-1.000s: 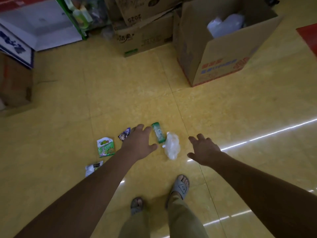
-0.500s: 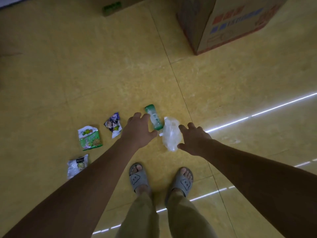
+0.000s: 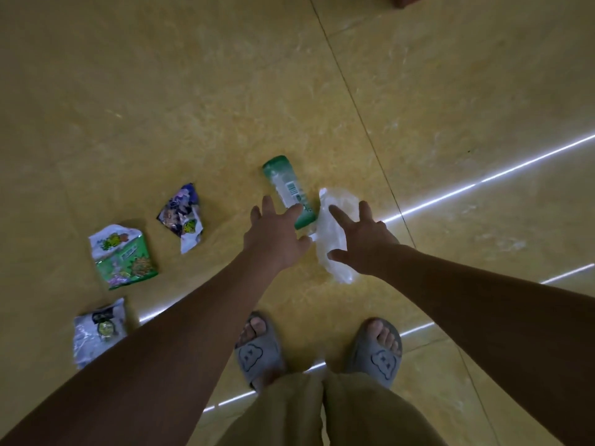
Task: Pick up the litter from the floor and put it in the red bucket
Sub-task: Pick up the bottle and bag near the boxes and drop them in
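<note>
Litter lies on the yellow tiled floor: a green wrapper [image 3: 285, 185], a crumpled clear plastic bag [image 3: 331, 239], a purple snack packet [image 3: 182, 215], a green and white snack packet [image 3: 122, 255] and a white packet [image 3: 98, 329]. My left hand [image 3: 275, 235] reaches down with fingers spread over the near end of the green wrapper. My right hand [image 3: 362, 239] is spread over the clear plastic bag, index finger and thumb on either side of it. Neither hand grips anything. No red bucket is in view.
My two feet in grey slippers [image 3: 259, 352] [image 3: 378, 352] stand just behind the litter. A corner of a cardboard box [image 3: 404, 0] shows at the top edge. Bright light strips reflect on the floor tiles [image 3: 483, 181].
The view has tilted down and closer to the floor. Both hands have come lower, the left onto the green wrapper, the right over the clear plastic bag.
</note>
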A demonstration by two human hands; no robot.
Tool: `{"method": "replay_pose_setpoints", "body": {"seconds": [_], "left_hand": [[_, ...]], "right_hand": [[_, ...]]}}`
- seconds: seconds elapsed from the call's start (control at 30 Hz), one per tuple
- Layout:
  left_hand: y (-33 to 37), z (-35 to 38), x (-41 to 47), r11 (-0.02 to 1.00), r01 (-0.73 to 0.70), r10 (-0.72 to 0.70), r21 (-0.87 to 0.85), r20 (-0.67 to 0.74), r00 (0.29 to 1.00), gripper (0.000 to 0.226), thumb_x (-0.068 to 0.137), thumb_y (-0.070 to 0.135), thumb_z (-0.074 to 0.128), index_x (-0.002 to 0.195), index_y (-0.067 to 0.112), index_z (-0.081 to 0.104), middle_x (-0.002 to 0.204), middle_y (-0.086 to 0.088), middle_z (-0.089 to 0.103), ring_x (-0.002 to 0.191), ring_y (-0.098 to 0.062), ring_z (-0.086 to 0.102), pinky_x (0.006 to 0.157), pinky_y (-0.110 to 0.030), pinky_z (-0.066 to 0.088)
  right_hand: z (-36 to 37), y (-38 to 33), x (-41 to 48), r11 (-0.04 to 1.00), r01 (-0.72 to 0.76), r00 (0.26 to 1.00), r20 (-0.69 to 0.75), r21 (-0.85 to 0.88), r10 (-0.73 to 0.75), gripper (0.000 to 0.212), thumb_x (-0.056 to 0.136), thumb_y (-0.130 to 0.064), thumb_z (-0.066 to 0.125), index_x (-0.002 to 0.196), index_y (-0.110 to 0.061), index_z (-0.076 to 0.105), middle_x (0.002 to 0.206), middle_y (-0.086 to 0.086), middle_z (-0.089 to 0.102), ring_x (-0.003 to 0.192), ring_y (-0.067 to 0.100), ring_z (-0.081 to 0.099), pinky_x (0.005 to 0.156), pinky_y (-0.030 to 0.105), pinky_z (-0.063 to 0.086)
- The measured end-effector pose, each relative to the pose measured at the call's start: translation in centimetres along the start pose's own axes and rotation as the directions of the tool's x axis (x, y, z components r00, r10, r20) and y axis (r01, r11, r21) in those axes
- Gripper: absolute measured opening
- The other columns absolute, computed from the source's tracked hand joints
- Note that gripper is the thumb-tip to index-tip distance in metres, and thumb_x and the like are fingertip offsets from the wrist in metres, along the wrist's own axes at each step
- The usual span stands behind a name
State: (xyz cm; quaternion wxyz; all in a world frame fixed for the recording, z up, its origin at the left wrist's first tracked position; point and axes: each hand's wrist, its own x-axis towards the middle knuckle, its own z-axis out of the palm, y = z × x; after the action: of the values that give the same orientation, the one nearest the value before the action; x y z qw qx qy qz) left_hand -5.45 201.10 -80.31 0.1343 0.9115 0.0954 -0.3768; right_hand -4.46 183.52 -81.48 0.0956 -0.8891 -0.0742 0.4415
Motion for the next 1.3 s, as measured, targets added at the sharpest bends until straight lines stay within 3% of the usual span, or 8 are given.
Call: {"method": "replay_pose_setpoints", "body": {"seconds": [0.1,0.23,0.4,0.5,0.63,0.77,1.03,1.3], "left_hand": [[-0.1,2.0,3.5,1.000,0.011,-0.011,0.004,-0.007,1.000,0.076,0.086,0.055,0.060,0.148,0.049,0.016,0.160,-0.006,-0.016,0.147,-0.041,-0.003,0.106,-0.052,0.037],[0.0,3.6,7.3,0.999,0.007,-0.008,-0.046,-0.014,1.000,0.083,0.085,0.054,0.062,0.149,0.051,0.009,0.157,-0.009,-0.028,0.144,-0.051,0.001,0.109,-0.050,0.033],[-0.4,5.8,11.1,0.984,0.058,-0.058,-0.171,0.007,0.998,0.084,0.081,0.056,0.065,0.149,0.048,0.016,0.151,-0.017,-0.038,0.135,-0.047,0.036,0.109,-0.044,0.039],[-0.8,7.2,12.1,0.968,0.084,-0.088,-0.236,-0.009,0.996,0.076,0.080,0.055,0.065,0.146,0.047,0.027,0.153,-0.020,-0.030,0.120,-0.039,0.055,0.104,-0.040,0.045],[-0.6,8.3,12.3,0.963,0.066,-0.094,-0.261,-0.095,0.991,0.064,0.078,0.044,0.070,0.135,0.047,0.040,0.154,-0.018,-0.007,0.112,-0.042,0.054,0.098,-0.044,0.048],[-0.2,7.3,11.2,0.974,0.061,-0.081,-0.217,-0.083,0.993,0.064,0.075,0.038,0.073,0.132,0.046,0.043,0.152,-0.016,0.001,0.110,-0.041,0.054,0.099,-0.041,0.048],[2.3,1.7,4.7,0.999,-0.047,0.046,-0.028,-0.054,0.998,0.070,0.074,0.033,0.074,0.132,0.050,0.039,0.155,-0.013,-0.009,0.120,-0.041,0.043,0.097,-0.040,0.047],[8.9,-9.0,-3.5,0.981,-0.180,0.185,0.074,-0.070,0.980,0.073,0.076,0.031,0.071,0.135,0.053,0.036,0.157,-0.009,-0.018,0.125,-0.041,0.037,0.092,-0.040,0.049]], "right_hand": [[2.2,0.7,2.6,1.000,0.007,1.000,-0.009,-0.022,-0.008,0.095,0.085,-0.056,0.063,0.149,-0.050,-0.006,0.158,0.014,-0.023,0.131,0.048,0.036,0.098,0.047,0.045],[4.6,1.2,5.5,1.000,-0.001,1.000,-0.002,-0.024,0.001,0.100,0.083,-0.055,0.066,0.150,-0.048,-0.009,0.155,0.016,-0.031,0.132,0.049,0.034,0.100,0.047,0.044],[6.5,1.8,8.2,0.999,0.030,0.999,-0.020,0.017,-0.029,0.109,0.082,-0.042,0.073,0.151,-0.043,-0.012,0.156,0.018,-0.029,0.130,0.046,0.035,0.100,0.045,0.043],[7.4,1.4,9.4,0.997,0.027,0.999,-0.022,0.069,-0.025,0.113,0.081,-0.035,0.075,0.151,-0.043,-0.014,0.157,0.014,-0.028,0.135,0.044,0.027,0.099,0.044,0.044],[8.1,0.7,10.3,0.999,-0.012,0.995,-0.096,0.050,0.017,0.105,0.077,-0.024,0.077,0.149,-0.042,0.002,0.157,0.013,-0.011,0.126,0.039,0.032,0.082,0.038,0.049],[7.4,0.8,9.4,0.998,0.026,0.988,-0.152,0.054,-0.018,0.086,0.071,-0.017,0.077,0.138,-0.033,0.026,0.144,0.012,0.014,0.109,0.036,0.043,0.068,0.034,0.043],[2.2,1.3,2.3,0.999,0.011,0.992,-0.127,0.049,-0.005,0.082,0.069,-0.016,0.077,0.135,-0.030,0.030,0.146,0.013,0.010,0.111,0.039,0.044,0.067,0.034,0.042],[-7.7,2.1,-7.0,0.997,-0.021,0.981,-0.190,0.068,0.033,0.079,0.072,-0.013,0.074,0.135,-0.030,0.029,0.147,0.014,0.007,0.113,0.039,0.043,0.071,0.037,0.046]]}}
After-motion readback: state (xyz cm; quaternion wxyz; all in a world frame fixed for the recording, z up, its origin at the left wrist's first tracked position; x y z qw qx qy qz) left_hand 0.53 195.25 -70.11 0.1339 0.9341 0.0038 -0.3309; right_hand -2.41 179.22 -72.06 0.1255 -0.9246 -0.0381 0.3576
